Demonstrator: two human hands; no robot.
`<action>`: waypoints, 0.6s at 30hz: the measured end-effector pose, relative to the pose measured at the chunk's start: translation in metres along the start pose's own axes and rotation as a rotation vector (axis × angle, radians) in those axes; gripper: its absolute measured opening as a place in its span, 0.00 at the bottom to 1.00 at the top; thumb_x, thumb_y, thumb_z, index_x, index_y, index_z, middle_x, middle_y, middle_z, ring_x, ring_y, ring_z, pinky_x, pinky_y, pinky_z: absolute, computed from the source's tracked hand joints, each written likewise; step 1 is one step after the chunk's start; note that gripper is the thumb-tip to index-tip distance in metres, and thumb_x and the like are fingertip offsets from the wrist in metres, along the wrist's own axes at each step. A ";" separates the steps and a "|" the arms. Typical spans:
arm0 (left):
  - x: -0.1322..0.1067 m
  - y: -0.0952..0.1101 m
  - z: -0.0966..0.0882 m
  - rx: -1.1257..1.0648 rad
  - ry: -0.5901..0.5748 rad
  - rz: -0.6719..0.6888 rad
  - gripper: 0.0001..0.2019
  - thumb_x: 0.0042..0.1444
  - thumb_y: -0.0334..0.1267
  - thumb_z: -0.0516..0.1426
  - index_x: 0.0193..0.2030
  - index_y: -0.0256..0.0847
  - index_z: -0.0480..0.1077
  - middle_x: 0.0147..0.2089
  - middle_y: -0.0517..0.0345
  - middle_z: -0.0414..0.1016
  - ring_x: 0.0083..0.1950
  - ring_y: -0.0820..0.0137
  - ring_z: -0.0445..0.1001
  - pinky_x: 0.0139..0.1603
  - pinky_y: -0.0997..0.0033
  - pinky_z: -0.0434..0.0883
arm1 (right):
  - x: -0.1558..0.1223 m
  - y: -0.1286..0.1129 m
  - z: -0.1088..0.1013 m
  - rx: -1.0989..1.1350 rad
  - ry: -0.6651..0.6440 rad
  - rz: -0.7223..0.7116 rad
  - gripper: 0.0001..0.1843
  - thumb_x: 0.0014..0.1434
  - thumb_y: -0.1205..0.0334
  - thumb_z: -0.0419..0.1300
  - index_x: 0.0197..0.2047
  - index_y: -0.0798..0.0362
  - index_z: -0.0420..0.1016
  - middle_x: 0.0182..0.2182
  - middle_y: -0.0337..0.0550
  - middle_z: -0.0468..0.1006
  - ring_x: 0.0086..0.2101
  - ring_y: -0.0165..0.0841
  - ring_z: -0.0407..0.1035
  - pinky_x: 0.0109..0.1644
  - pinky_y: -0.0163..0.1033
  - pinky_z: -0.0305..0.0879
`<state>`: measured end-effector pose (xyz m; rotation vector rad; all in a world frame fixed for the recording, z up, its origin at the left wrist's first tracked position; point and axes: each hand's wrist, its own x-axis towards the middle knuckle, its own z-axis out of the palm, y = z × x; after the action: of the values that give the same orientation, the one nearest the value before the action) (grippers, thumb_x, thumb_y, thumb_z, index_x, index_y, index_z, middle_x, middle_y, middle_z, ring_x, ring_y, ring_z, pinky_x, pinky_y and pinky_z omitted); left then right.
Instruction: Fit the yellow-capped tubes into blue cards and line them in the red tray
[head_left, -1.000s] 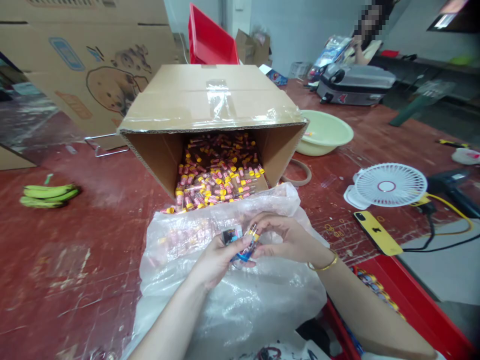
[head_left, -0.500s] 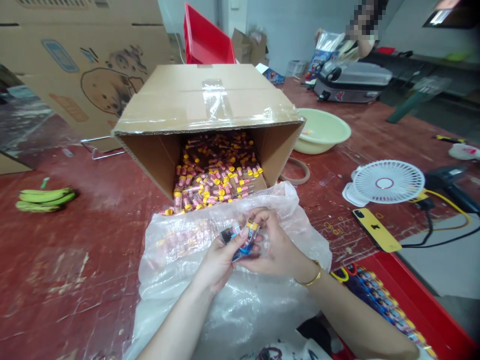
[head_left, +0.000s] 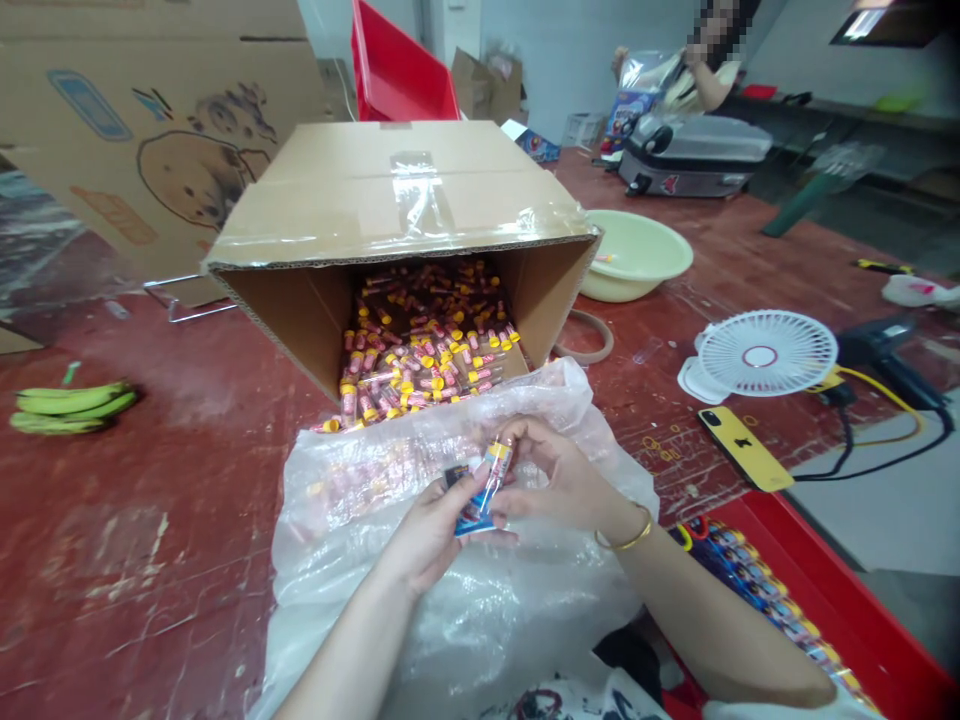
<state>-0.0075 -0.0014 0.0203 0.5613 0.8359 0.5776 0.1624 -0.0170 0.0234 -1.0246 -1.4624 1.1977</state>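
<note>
Bananas far left on red floor. Tipped cardboard box w/ small yellow-capped tubes spilling, just behind plastic bag. Over bag: left hand pinching blue packet; right hand pinching yellow-capped tube against packet. Right: basin, fan, yellow phone, red tray.

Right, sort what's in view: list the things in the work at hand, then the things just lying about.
In the work:
left hand holding a small blue packet
right hand holding a yellow-capped tube
cardboard box of tubes
plastic bag

Lying about:
bananas
white fan
yellow phone
pale basin
red tray
</note>
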 end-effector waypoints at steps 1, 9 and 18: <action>0.000 0.000 -0.001 -0.009 -0.037 -0.038 0.19 0.46 0.48 0.67 0.36 0.33 0.77 0.24 0.56 0.73 0.25 0.72 0.69 0.28 0.70 0.75 | 0.001 -0.001 -0.005 0.066 -0.020 0.015 0.16 0.50 0.60 0.68 0.38 0.50 0.67 0.36 0.39 0.70 0.36 0.30 0.67 0.42 0.38 0.68; -0.003 0.000 -0.005 0.014 -0.184 -0.125 0.24 0.47 0.52 0.65 0.39 0.29 0.77 0.22 0.55 0.72 0.23 0.72 0.68 0.28 0.63 0.78 | 0.003 0.000 -0.034 0.303 -0.011 0.101 0.09 0.57 0.57 0.64 0.29 0.52 0.72 0.41 0.41 0.73 0.37 0.28 0.69 0.44 0.38 0.68; -0.004 0.001 0.014 0.041 -0.012 0.069 0.17 0.46 0.43 0.68 0.37 0.32 0.75 0.34 0.47 0.80 0.34 0.67 0.77 0.38 0.67 0.75 | -0.019 0.002 -0.012 -0.483 0.113 -0.282 0.56 0.39 0.52 0.74 0.64 0.44 0.47 0.59 0.50 0.56 0.59 0.50 0.53 0.63 0.57 0.56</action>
<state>0.0013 -0.0070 0.0306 0.6324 0.8216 0.6203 0.1778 -0.0332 0.0195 -1.1327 -1.7804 0.5868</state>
